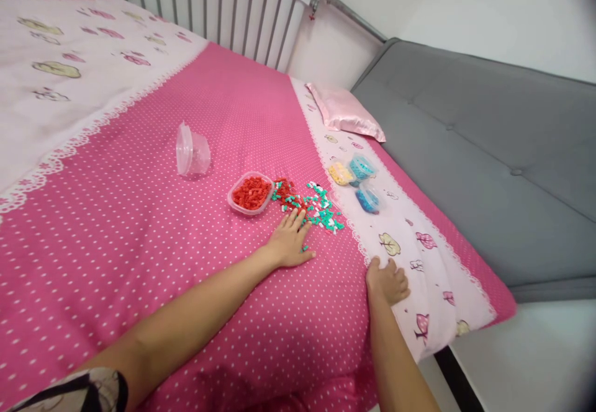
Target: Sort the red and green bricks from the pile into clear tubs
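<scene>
My left hand (289,239) lies flat and open on the pink dotted bedspread (139,232), fingertips touching a loose pile of green, white and red small pieces (313,204). Just left of the pile stands a clear plastic tub of red pieces (250,193). My right hand (387,282) rests near the bed's front edge on the pale border strip, fingers curled downward, nothing visible in it. Three small tubs, one with yellow pieces (341,174) and two with blue pieces (362,166) (369,199), sit beyond the pile.
An empty clear tub (192,151) lies tipped on its side farther back. A pink satin pillow (345,113) sits at the grey padded headboard (465,151). A white radiator (209,2) runs along the far wall. The bed edge drops off at the right.
</scene>
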Available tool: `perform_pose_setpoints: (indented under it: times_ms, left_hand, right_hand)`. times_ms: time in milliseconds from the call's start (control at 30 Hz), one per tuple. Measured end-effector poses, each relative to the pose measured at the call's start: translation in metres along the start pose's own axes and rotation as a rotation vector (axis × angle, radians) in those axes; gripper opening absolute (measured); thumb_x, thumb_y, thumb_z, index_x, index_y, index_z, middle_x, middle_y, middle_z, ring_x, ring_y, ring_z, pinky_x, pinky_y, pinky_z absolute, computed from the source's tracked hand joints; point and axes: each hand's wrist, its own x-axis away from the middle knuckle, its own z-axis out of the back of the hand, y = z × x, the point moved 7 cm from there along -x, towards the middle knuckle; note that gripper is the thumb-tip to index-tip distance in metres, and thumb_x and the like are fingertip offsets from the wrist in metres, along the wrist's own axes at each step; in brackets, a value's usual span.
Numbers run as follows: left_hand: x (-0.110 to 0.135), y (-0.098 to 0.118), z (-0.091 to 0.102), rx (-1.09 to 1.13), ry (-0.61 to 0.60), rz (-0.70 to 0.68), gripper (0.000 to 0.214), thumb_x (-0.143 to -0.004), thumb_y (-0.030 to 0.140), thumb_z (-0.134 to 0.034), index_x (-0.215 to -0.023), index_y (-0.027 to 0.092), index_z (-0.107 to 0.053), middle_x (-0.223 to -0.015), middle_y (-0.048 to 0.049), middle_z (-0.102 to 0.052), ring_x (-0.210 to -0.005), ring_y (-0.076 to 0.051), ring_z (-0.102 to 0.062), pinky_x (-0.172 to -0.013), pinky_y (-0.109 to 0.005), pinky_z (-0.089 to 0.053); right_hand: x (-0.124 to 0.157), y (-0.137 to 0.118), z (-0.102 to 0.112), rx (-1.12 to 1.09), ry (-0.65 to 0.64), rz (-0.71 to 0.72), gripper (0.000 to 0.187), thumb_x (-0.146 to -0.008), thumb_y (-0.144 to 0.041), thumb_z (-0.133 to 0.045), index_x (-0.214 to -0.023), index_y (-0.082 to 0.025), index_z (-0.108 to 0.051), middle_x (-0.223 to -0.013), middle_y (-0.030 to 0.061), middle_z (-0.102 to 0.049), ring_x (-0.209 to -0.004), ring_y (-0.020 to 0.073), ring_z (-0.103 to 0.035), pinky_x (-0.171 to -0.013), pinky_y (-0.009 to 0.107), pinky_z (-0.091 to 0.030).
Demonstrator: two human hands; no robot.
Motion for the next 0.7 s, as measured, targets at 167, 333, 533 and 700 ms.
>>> perform_pose_setpoints:
  times_ms: [167,333,533,700]
  left_hand:
    - [0.004,0.013,-0.005,-0.056,-0.039,-0.084,0.068,-0.082,0.052,-0.041,-0.136,0.012,-0.036,-0.149,-0.0140,-0.019,-0.138,-0.029,-0.005,-0.110,-0.047,-0.006]
    - [0.012,0.033,-0.008,-0.091,-0.057,-0.137,0.063,-0.085,0.050,-0.035,-0.134,0.010,-0.040,-0.145,-0.0164,-0.030,-0.138,-0.029,-0.011,-0.109,-0.050,-0.006]
    - [0.020,0.053,-0.016,-0.082,-0.090,-0.230,0.063,-0.085,0.051,-0.036,-0.135,0.011,-0.039,-0.145,-0.0170,-0.029,-0.136,-0.028,-0.018,-0.110,-0.045,-0.010]
    - [0.026,0.068,-0.021,-0.041,-0.116,-0.309,0.064,-0.085,0.052,-0.037,-0.134,0.011,-0.039,-0.143,-0.0185,-0.031,-0.135,-0.027,-0.022,-0.109,-0.043,-0.016]
  right_hand:
    - [0.000,0.000,-0.001,-0.001,-0.018,-0.004,0.055,-0.085,-0.045,-0.036,-0.130,-0.016,-0.045,-0.138,0.0164,-0.039,-0.127,0.0313,-0.032,-0.104,0.050,-0.020]
    - [-0.001,0.001,-0.002,0.001,-0.026,-0.006,0.055,-0.085,-0.046,-0.036,-0.131,-0.017,-0.044,-0.138,0.0157,-0.039,-0.127,0.0311,-0.031,-0.104,0.050,-0.020]
    - [-0.001,0.001,-0.002,-0.003,-0.016,0.000,0.054,-0.085,-0.046,-0.036,-0.130,-0.017,-0.045,-0.138,0.0163,-0.039,-0.127,0.0311,-0.032,-0.103,0.051,-0.021]
    - [-0.001,0.001,-0.002,-0.003,-0.012,-0.001,0.055,-0.085,-0.046,-0.036,-0.130,-0.017,-0.045,-0.138,0.0158,-0.039,-0.127,0.0309,-0.032,-0.104,0.051,-0.020]
